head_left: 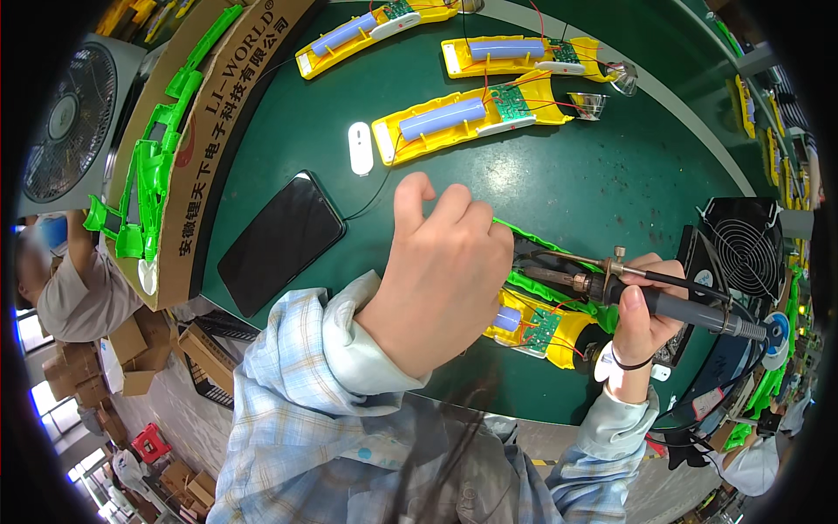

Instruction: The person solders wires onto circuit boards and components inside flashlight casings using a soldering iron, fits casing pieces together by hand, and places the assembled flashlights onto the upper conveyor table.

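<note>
My right hand (pixel 648 310) grips a soldering iron (pixel 690 312) with a thin metal feed tube along its top. Its metal tip points left, toward my left hand (pixel 449 275). That hand is curled closed with the back up; its fingertips and whatever they hold are hidden. Beneath both hands lies an open yellow flashlight housing (pixel 572 336) with a blue cell (pixel 506 318), a green circuit board (pixel 543 328) and red wires. A green plastic shell (pixel 602 313) runs along its far side, partly covered by the iron.
Several open yellow housings, one of them the nearest (pixel 436 144), lie at the far side of the green table (pixel 541 192). A black phone (pixel 281 244) and white plastic piece (pixel 360 148) are left. A cardboard box (pixel 218 131) borders the left; a black fan (pixel 742 244) stands right.
</note>
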Available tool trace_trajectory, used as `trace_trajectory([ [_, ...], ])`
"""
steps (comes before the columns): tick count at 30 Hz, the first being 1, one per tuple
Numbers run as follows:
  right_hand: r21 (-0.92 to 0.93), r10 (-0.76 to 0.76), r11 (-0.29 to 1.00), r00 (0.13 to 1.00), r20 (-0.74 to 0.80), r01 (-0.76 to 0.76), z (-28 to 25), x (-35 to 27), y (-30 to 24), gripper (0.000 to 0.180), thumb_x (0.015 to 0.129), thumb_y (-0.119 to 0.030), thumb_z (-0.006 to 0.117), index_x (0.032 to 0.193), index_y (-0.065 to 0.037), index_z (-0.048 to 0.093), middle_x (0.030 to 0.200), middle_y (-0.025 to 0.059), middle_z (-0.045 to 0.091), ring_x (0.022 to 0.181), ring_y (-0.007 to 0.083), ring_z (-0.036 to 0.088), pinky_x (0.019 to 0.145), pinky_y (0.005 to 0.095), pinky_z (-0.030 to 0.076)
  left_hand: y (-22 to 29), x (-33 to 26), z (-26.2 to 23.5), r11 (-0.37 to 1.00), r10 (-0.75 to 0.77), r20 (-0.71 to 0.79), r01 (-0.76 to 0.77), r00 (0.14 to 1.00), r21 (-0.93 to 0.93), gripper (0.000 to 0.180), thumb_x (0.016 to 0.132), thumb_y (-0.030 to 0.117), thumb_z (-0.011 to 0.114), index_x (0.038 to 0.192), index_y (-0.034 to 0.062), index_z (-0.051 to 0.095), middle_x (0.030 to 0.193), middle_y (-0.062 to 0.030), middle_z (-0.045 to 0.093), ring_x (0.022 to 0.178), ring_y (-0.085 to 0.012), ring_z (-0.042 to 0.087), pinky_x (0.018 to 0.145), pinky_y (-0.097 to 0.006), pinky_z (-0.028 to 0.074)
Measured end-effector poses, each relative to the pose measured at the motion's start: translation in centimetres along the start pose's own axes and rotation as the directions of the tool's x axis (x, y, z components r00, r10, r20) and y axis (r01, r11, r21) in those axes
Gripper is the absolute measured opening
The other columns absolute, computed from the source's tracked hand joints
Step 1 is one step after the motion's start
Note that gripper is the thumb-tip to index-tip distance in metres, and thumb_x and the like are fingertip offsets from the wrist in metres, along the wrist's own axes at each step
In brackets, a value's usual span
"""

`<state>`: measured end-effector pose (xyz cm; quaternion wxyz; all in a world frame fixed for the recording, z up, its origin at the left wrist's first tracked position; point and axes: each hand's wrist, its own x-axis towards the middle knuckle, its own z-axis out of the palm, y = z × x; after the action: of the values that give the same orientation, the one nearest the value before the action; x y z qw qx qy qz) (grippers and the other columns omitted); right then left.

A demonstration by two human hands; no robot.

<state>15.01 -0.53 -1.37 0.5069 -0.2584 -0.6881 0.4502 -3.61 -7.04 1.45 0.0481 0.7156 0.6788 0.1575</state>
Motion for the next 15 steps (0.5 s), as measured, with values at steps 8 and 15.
trace_trajectory([
  [8,-0.002,0.077,0.997,0.997,0.022,-0.077,-0.01,0.05,-0.22,0.014,0.068,-0.008,0.058,0.074,0.002,0.049,0.068,0.0074,0.049,0.058,0.0117,0.044,0.05,0.0214,0.033,-0.03,0.08,-0.18,1.0,0.004,0.004,-0.004,1.0,0.003,0.004,0.061,0.005,0.056,0.059,0.0069,0.053,0.06,-0.0017,0.045,0.067,-0.0165,0.044,0.074,-0.036,0.026],
  [15,-0.031,0.041,0.999,0.999,0.035,-0.04,0.03,-0.01,-0.07,0.014,0.069,-0.007,0.057,0.074,0.002,0.049,0.069,0.007,0.049,0.058,0.0125,0.044,0.051,0.0216,0.034,-0.25,0.03,0.01,1.0,0.006,0.003,-0.006,1.0,-0.025,0.005,0.061,0.005,0.057,0.059,0.0064,0.053,0.06,-0.0017,0.045,0.066,-0.0168,0.044,0.073,-0.036,0.026],
])
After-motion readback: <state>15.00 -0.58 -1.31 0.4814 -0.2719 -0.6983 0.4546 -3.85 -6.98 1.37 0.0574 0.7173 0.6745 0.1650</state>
